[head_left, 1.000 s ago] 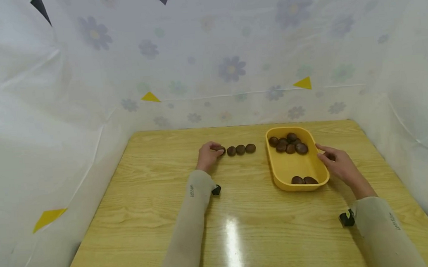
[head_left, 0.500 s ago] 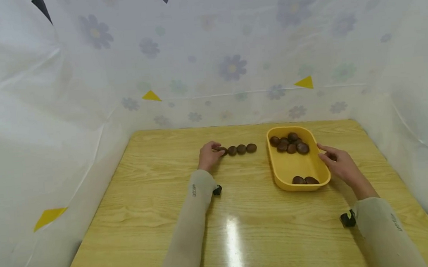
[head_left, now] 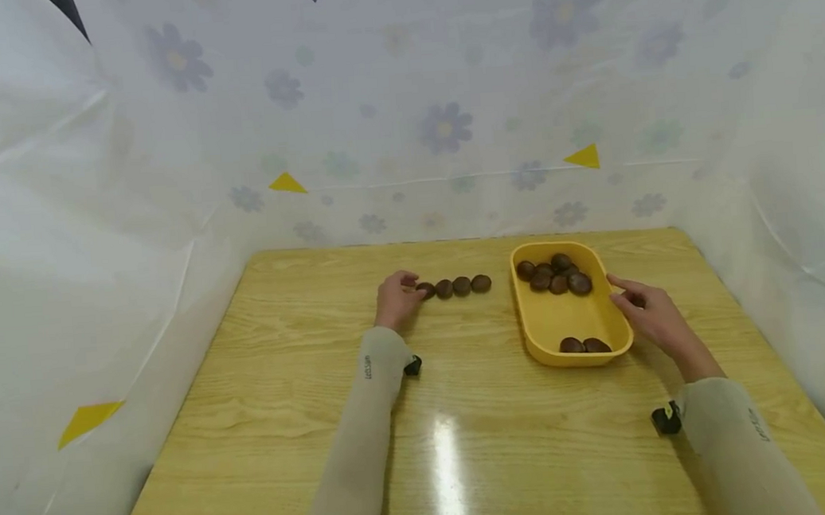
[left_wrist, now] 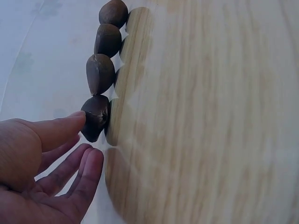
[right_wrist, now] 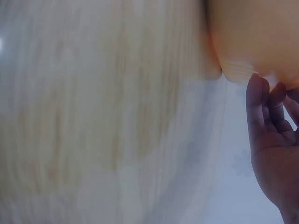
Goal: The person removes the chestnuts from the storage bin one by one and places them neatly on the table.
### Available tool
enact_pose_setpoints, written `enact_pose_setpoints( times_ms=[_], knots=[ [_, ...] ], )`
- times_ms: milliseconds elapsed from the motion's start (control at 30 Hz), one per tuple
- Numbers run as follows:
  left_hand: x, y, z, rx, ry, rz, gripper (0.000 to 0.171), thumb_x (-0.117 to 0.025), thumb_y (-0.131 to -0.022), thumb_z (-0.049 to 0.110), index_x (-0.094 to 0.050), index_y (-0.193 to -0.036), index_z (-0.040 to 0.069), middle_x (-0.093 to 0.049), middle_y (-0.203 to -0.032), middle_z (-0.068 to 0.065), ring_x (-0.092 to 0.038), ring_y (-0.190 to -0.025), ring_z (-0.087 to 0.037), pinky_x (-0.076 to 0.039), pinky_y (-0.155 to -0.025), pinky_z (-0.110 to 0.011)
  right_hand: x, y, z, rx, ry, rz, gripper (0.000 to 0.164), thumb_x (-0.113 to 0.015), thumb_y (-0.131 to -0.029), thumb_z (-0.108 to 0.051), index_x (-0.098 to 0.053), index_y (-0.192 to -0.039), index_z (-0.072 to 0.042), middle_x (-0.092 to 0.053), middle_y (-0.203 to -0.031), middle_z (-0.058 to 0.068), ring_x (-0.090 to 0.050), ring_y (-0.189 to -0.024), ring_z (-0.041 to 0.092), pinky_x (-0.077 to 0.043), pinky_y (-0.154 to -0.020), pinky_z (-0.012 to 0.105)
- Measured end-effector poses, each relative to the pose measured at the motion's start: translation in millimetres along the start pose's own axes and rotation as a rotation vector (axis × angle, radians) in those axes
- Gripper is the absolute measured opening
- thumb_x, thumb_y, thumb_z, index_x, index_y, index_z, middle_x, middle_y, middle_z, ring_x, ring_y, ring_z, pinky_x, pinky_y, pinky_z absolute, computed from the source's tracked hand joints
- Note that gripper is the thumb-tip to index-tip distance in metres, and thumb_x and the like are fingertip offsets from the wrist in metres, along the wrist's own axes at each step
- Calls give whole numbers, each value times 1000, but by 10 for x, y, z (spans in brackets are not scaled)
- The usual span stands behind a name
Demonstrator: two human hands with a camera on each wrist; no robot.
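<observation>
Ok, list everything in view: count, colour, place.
Table: one, light wood, below the hands
Tray: one, yellow, on the table's right part
Nuts in the tray: about nine, dark brown, two at the near end, the others overlapping at the far end
Nuts in a row: four, dark brown, left of the tray
Sheeting: count unclear, white with pale flowers, behind and beside the table
Patches: three yellow, three dark, on the sheeting
Blocks: two, black, one at each wrist
Sleeves: two, beige, on the arms
Left hand: one, bare, touching the row's left-end nut
Right hand: one, bare, at the tray's right wall
</observation>
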State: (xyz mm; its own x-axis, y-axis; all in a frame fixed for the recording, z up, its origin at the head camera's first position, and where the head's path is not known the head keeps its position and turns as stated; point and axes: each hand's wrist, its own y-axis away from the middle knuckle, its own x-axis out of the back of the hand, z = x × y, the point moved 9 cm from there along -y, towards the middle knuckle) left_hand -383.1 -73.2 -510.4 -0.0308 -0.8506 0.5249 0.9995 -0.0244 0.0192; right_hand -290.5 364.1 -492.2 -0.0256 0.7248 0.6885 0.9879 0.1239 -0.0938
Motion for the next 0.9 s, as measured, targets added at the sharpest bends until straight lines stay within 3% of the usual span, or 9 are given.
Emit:
enact_pose_setpoints(
  times_ms=[233,433,633,900],
  knots=[
    [52,-6,53,4,1,26,40,-71,-100,15,-63,-137,4,-63,-133,-17,-66,-115,-33,-56,-97,-49,-6,-21,-12,-9,7,1,56,-46,-112,-35,-39,-159,-6,-66,-108,24,-52,-72,11,-44,-57,28],
    [-16,22,259,-67,46,12,40,-70,-100,10,-61,-139,2,-62,-135,-23,-67,-113,-34,-59,-91,-46,-13,-36,13,-7,0,-13,56,-47,-112,-35,-39,-160,-6,-66,-109,24,-53,-72,10,-45,-57,28],
    [-321,76,565,-152,86,-104,38,-67,-104,19,-61,-141,13,-61,-138,-17,-66,-114,-28,-60,-84,-39,0,-33,42,-12,14,-10,56,-46,-112,-36,-38,-160,-7,-66,-108,23,-51,-69,12,-44,-55,29],
    [-888,351,1124,-289,106,-321,41,-64,-105,23,-59,-144,14,-61,-141,-12,-65,-120,-23,-58,-93,-32,0,-35,22,-9,9,-5,55,-47,-112,-34,-39,-159,-7,-65,-106,23,-50,-69,13,-43,-54,29]
  ],
)
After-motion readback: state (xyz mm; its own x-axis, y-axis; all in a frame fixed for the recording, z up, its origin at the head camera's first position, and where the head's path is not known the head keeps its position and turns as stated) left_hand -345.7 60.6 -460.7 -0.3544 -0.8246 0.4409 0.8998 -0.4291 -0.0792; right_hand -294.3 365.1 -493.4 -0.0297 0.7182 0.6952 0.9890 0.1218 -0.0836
